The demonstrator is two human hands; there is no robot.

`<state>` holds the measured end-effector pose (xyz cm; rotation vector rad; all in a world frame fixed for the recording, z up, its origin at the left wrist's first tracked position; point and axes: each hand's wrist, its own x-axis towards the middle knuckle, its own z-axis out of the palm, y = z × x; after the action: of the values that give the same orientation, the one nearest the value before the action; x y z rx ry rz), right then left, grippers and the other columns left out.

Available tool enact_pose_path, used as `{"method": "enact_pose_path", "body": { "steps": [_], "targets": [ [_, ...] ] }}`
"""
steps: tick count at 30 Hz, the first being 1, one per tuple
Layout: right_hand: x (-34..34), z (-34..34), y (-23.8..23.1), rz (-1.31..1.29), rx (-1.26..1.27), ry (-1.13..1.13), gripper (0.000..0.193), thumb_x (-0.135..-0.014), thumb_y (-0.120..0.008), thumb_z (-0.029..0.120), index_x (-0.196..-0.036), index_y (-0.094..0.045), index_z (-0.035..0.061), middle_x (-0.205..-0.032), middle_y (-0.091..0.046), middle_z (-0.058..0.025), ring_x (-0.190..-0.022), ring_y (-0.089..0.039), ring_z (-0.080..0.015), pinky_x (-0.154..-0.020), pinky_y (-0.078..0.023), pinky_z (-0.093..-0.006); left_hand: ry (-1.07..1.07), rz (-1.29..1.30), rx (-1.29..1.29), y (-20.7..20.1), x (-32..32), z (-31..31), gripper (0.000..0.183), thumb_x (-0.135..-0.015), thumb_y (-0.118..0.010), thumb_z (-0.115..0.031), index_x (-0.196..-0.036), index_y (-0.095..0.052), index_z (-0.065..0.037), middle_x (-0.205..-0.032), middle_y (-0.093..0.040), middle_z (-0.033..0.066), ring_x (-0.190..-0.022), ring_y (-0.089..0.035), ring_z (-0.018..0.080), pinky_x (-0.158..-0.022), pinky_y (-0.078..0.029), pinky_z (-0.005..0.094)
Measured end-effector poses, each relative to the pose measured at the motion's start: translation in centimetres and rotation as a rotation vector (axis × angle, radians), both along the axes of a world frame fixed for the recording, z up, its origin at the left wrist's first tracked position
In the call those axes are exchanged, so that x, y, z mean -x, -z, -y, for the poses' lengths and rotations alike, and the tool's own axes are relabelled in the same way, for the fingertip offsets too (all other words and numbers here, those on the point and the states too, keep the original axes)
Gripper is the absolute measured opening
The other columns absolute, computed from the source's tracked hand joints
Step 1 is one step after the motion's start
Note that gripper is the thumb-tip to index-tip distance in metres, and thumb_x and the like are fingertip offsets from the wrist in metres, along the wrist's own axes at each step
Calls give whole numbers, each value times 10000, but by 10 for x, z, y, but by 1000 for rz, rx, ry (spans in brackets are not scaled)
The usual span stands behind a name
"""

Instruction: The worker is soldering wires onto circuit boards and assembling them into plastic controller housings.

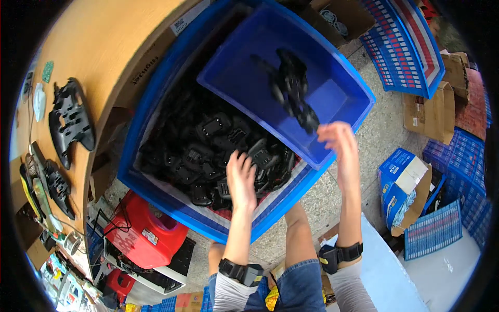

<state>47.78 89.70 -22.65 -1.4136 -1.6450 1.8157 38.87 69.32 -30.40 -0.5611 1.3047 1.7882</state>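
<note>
A heap of black plastic shells [210,127], shaped like game controller housings, fills the large blue tub [127,151]. My left hand [241,179] reaches over the near side of this heap with fingers spread, holding nothing that I can see. Across the tub's far right part rests a smaller blue bin [327,151]. Several black shells [293,86] appear in that bin, smeared by motion. Close to their near end is my right hand [340,140], over the bin's near right rim, its fingers stretched out and slightly blurred; the shells look loose from it.
On the wooden table [117,41] at left lie a larger black shell [70,122] and hand tools [39,192]. A red plastic container [148,229] stands near left. At right are a blue carton [403,182], blue baskets [400,52] and a cardboard box [429,112].
</note>
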Motion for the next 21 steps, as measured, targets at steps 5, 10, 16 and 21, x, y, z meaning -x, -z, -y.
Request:
{"method": "enact_pose_path", "body": {
  "steps": [5, 10, 16, 21],
  "targets": [
    [-42, 101, 157, 342, -32, -368, 397, -933, -486, 317, -1223, -493, 46, -1249, -498, -161, -1193, -445, -286, -976, -363, -382, -52, 546, 467, 123, -48, 160, 870, -754, -575, -656, -1395, -194, -209, -1457, -246, 84, -1334, -250, 330, -1047, -153, 599],
    [-2, 116, 254, 757, -445, -334, 557, -935, -389, 486, -1326, -460, 95, -1436, -258, -254, -1332, -178, -450, -1060, -183, -563, -22, 582, 560, 184, -80, 185, 1272, -616, -586, -791, -1390, 287, -284, -1532, -29, 53, -1366, -166, 367, -1003, -96, 705],
    [-4, 170, 276, 589, -417, -365, 457, -934, -423, 437, -1148, -592, 71, -1414, -337, -167, -1327, -202, -448, -1049, -196, -590, -196, 401, 485, 179, -81, 134, 1157, -698, -585, -716, -1390, 262, -340, -1537, -7, 39, -1387, -108, 348, -1049, -51, 662],
    [-18, 167, 258, 575, -375, -481, 470, -869, -540, 467, -1077, -607, 51, -1395, -349, -156, -1291, -208, -473, -1046, -207, -559, 14, 328, 373, 164, -82, 145, 1061, -747, -550, -699, -1437, 156, -310, -1532, -19, 78, -1380, -122, 349, -1031, -93, 665]
  ]
}}
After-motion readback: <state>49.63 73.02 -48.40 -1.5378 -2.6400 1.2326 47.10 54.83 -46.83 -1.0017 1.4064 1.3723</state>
